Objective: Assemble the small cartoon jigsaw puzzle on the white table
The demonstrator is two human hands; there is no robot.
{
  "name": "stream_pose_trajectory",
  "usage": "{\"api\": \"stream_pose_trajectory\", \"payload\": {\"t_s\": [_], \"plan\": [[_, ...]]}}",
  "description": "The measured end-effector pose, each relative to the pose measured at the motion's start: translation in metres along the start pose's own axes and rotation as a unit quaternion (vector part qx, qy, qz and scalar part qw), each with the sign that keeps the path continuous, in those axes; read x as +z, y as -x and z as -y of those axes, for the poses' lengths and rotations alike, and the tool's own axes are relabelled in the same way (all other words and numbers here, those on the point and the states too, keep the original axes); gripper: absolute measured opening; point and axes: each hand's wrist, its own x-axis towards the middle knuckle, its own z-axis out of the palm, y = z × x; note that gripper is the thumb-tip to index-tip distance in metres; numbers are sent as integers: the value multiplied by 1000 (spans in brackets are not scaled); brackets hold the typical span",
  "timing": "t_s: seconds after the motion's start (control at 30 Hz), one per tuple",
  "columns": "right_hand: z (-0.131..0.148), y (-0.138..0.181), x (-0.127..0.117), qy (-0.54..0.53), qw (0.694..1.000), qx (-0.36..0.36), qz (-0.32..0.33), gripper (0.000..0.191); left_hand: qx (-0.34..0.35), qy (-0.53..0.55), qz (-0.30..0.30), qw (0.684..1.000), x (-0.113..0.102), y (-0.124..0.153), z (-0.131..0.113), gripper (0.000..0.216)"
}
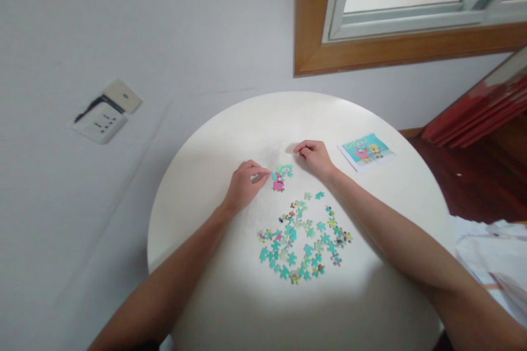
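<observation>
Thumb and forefinger of the left hand [244,185] come together at the nine o'clock edge of the joined section [279,181] — I cannot tell whether they pinch a piece or only touch the edge. At two o'clock from that section, the right hand [317,158] rests loosely curled near the table [197,175]; its palm is hidden, so I cannot tell whether it holds anything.

The white round table bears everything here. The joined section, with a pink figure, lies just off its middle toward eleven o'clock. Loose pieces [292,258], mostly teal, spread at five o'clock from it, some overlapping; their small prints are too blurred to read. At three o'clock from the right hand lies the card [368,152], printed with a pink and a yellow figure.

Both arms [197,263] run off the bottom of the view. The window [395,19], toward one o'clock, is cut off, as is the white cloth [489,247] at four — its shape is hard to make out.
</observation>
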Motion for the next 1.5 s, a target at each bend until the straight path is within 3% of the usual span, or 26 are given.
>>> {"api": "stream_pose_trajectory", "payload": {"t_s": [1.5], "plan": [[7, 2, 0, -4, 1000, 5, -6, 25, 6, 22, 16, 1000, 2, 0, -4, 9]]}}
